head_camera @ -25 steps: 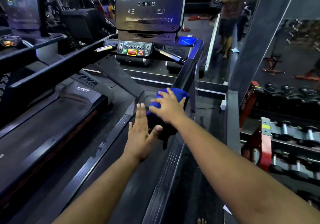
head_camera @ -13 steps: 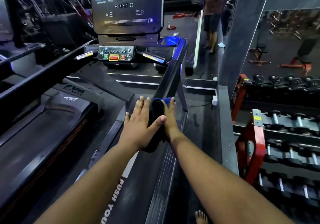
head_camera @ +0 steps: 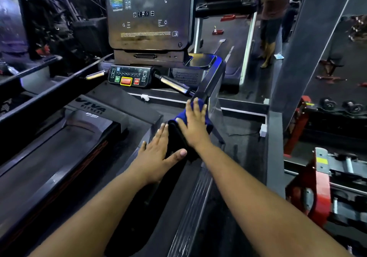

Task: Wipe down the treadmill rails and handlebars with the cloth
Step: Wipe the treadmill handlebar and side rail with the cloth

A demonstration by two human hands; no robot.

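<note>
A blue cloth [head_camera: 206,120] is wrapped over the right handrail [head_camera: 210,81] of the treadmill. My right hand [head_camera: 195,126] lies flat on top of the cloth and presses it onto the rail. My left hand [head_camera: 156,155] rests flat against the inner side of the same rail, fingers spread, thumb touching the dark lower part of the cloth. The rail runs up to the console [head_camera: 148,14] with its button panel [head_camera: 130,76]. A silver grip bar [head_camera: 172,84] sticks out toward the rail.
The treadmill belt [head_camera: 59,147] lies to the left, with a ribbed side rail [head_camera: 196,201] below my arms. A second treadmill's rail [head_camera: 49,93] crosses at left. A red dumbbell rack [head_camera: 325,177] stands at right. A person [head_camera: 272,18] stands at the back right.
Both hands and the cloth have slid up along the right handrail toward the console. My right hand has shifted from gripping the side to lying flat on top.
</note>
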